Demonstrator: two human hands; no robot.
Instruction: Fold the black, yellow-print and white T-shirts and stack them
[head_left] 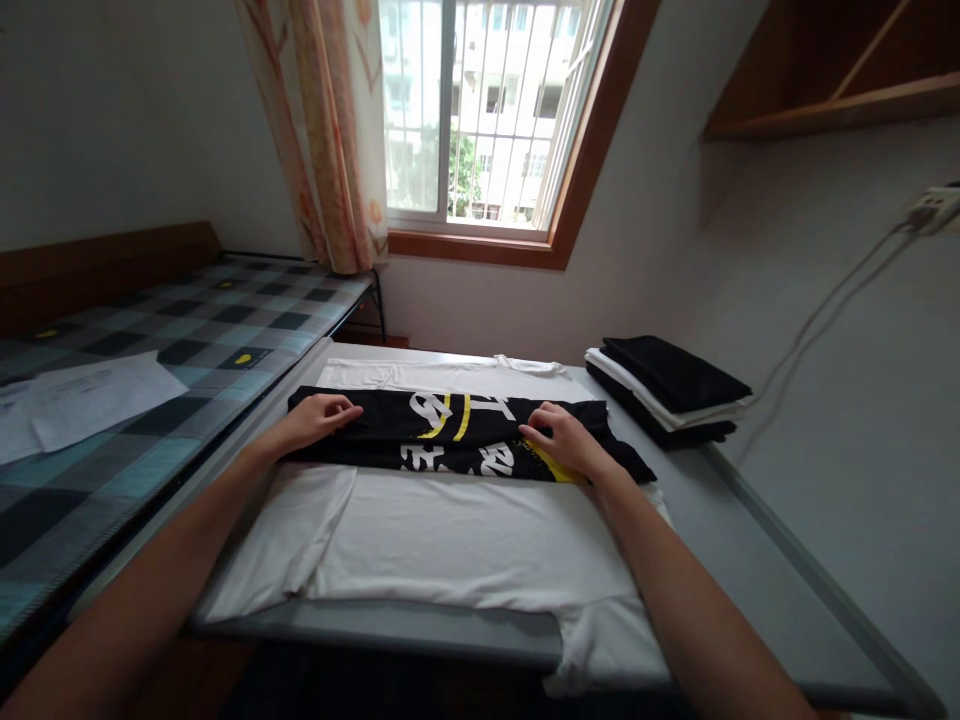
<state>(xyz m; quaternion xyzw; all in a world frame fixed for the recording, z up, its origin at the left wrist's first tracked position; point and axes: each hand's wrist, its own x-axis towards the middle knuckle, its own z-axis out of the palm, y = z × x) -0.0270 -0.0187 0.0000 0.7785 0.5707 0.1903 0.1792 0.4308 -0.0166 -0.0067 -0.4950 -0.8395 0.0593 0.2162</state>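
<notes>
A black cloth [382, 440] with white lettering and yellow marks lies in a long strip across a white shirt [480, 535] spread on the table. My left hand [319, 418] rests at the strip's left end, thumb and fingers brought together on the black fabric. Toward the strip's right part, my right hand [559, 435] pinches or presses the same fabric near a yellow patch. White fabric shows beyond the strip and in front of it, and one sleeve hangs over the table's front edge.
A stack of folded black and white clothes [667, 385] sits at the table's back right. On the left, a bed with a checked cover [277, 300] holds white papers [97, 400]. Cables [832, 290] run down the right wall.
</notes>
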